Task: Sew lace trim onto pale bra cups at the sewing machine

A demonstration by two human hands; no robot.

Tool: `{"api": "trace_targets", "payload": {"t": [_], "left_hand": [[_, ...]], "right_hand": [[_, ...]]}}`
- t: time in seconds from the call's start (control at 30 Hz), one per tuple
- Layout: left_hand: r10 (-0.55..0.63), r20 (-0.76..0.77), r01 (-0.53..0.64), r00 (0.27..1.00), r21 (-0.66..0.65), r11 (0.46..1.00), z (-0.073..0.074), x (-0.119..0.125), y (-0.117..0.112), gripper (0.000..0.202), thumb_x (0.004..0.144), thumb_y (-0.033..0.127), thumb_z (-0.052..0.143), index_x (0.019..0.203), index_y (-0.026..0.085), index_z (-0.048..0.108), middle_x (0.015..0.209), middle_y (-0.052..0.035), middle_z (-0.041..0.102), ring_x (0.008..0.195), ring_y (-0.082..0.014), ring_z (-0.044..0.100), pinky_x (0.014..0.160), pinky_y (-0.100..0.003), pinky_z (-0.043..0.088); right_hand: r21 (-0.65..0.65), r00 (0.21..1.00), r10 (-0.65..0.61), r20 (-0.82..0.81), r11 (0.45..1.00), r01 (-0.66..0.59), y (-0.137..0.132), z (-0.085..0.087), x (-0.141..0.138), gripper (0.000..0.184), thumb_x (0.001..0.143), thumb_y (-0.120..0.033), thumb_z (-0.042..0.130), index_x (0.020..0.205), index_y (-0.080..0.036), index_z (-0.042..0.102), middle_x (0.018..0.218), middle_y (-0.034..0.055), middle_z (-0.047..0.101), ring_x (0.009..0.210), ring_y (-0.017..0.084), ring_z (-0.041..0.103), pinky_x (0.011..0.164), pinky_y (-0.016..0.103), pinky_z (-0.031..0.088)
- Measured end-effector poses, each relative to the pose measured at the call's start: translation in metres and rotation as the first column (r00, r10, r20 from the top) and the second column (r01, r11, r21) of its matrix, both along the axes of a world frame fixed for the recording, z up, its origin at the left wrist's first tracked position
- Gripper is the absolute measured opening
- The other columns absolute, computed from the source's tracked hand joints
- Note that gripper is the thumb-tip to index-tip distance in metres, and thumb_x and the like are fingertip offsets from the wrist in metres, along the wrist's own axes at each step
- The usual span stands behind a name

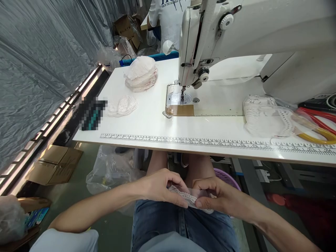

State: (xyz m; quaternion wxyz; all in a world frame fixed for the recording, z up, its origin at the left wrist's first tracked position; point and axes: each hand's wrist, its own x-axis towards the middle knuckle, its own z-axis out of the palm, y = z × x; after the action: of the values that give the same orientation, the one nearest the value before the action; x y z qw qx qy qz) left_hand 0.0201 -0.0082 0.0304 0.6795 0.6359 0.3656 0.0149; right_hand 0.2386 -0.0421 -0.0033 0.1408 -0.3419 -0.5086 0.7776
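Observation:
Above my lap, in front of the table edge, a strip of white lace trim (186,196) is stretched between both hands. My left hand (168,189) pinches its left part between thumb and fingers. The right part is gripped by my right hand (214,194), thumb on top. Part of the lace is hidden behind the fingers. On the table beyond stands a white sewing machine (191,42), its presser foot (182,94) over the metal needle plate (173,98). Left of it lie a stack of pale round fabric pieces (141,73) and a flat lace piece (123,106).
A ruler scale (210,141) runs along the table's front edge. At the right are a bag of lace pieces (270,115) and red and yellow scissors (319,129). A cardboard box (55,164) and plastic bag (112,168) are on the floor. A person (168,21) is behind the table.

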Motion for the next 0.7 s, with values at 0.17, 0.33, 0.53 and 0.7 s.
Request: {"api": "trace_targets", "payload": {"t": [0.17,0.33,0.53,0.7], "left_hand": [[-0.070,-0.054,0.076,0.996,0.113,0.991,0.009,0.007,0.007,0.023,0.072,0.036,0.072,0.083,0.016,0.071,0.077,0.0000,0.061,0.072,-0.0111,0.054,0.062,-0.019,0.038],[-0.095,-0.112,0.108,0.989,0.113,0.988,0.009,0.009,0.009,0.020,0.074,0.034,0.070,0.081,0.015,0.070,0.073,0.0004,0.058,0.068,-0.0105,0.051,0.062,-0.020,0.037],[-0.099,-0.107,0.086,0.989,-0.122,0.989,0.008,0.000,0.015,0.020,0.071,0.032,0.072,0.079,0.014,0.070,0.069,0.0003,0.058,0.061,-0.0087,0.046,0.055,-0.020,0.034],[-0.062,-0.118,0.033,0.991,-0.231,0.972,0.004,-0.011,0.016,0.022,0.066,0.033,0.076,0.076,0.015,0.070,0.065,0.0016,0.057,0.061,-0.0087,0.046,0.056,-0.020,0.035]], "right_hand": [[-0.032,1.000,-0.009,0.024,0.999,0.009,0.003,0.007,-0.002,0.030,0.076,-0.043,0.069,0.075,-0.014,0.062,0.056,-0.0068,0.041,0.051,0.007,0.030,0.047,0.022,0.020],[0.003,0.999,-0.005,0.053,1.000,0.004,0.006,0.012,-0.003,0.032,0.077,-0.046,0.067,0.076,-0.014,0.063,0.057,-0.0062,0.041,0.052,0.007,0.031,0.047,0.021,0.021],[0.188,0.988,0.150,0.043,0.970,-0.156,0.010,-0.006,0.006,0.022,0.079,-0.036,0.068,0.077,-0.014,0.069,0.074,-0.0013,0.054,0.066,0.011,0.047,0.058,0.022,0.032],[0.165,0.988,0.154,-0.022,0.975,-0.149,0.013,-0.018,0.012,0.023,0.080,-0.037,0.068,0.082,-0.014,0.071,0.082,0.0014,0.058,0.073,0.012,0.054,0.063,0.021,0.037]]}}
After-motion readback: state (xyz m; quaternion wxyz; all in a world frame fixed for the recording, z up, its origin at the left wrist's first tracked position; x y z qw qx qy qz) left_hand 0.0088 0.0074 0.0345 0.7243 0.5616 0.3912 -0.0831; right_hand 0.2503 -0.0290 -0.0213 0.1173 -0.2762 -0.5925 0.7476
